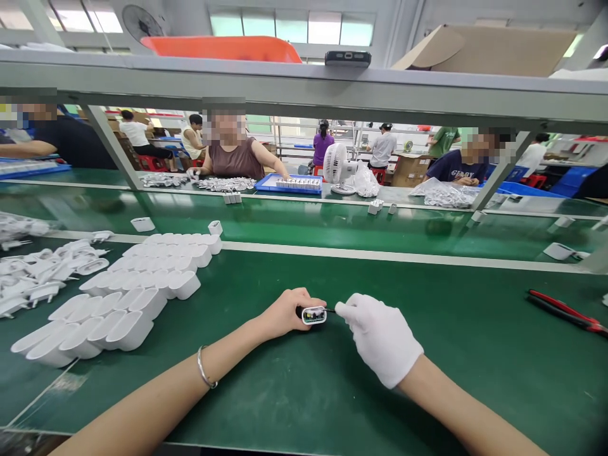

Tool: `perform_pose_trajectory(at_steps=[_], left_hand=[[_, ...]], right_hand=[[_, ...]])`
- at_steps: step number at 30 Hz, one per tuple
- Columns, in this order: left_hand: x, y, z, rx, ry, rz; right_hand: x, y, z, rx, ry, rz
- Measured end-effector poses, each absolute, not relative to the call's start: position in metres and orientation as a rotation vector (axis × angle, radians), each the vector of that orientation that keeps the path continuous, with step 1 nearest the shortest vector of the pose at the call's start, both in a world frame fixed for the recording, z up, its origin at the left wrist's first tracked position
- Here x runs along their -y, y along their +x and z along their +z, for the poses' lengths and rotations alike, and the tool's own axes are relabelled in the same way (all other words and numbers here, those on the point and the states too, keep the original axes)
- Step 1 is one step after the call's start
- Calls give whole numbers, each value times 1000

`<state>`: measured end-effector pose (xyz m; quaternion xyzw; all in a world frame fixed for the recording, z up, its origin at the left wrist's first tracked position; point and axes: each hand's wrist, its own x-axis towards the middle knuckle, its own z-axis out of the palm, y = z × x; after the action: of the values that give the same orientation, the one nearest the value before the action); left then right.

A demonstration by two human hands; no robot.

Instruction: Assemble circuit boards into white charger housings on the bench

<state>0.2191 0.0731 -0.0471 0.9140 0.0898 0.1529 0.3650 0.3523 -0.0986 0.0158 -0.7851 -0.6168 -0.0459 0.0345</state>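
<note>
My bare left hand [286,312] is closed around a small white charger housing [315,323] above the green table [304,392]. The housing's open end faces me, and a circuit board with small parts shows inside. My right hand [382,339], in a white glove, pinches a thin dark tool [331,310] whose tip reaches the housing's upper right edge. Most of that tool is hidden by the fingers, so its exact kind is unclear. Something black shows beside the housing under my left fingers.
Rows of white housings [133,285] stand at the left, beside a heap of white plug covers [45,269]. Red-and-black pliers [565,310] lie at the right. Beyond the green belt [294,218], co-workers sit near a blue tray [266,183] and a fan [336,166]. A shelf [285,82] spans overhead.
</note>
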Motion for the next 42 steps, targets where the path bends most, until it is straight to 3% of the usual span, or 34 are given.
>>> perform_pose_trajectory(at_steps=[10, 27, 42], left_hand=[[-70, 222, -47, -153, 2348, 396], [-68, 224, -47, -203, 2376, 388], [-70, 222, -45, -247, 2397, 394]], right_hand=[[91, 337, -3, 1960, -2409, -184], [83, 326, 5, 1945, -2556, -205], [98, 346, 7, 1877, -2411, -283]])
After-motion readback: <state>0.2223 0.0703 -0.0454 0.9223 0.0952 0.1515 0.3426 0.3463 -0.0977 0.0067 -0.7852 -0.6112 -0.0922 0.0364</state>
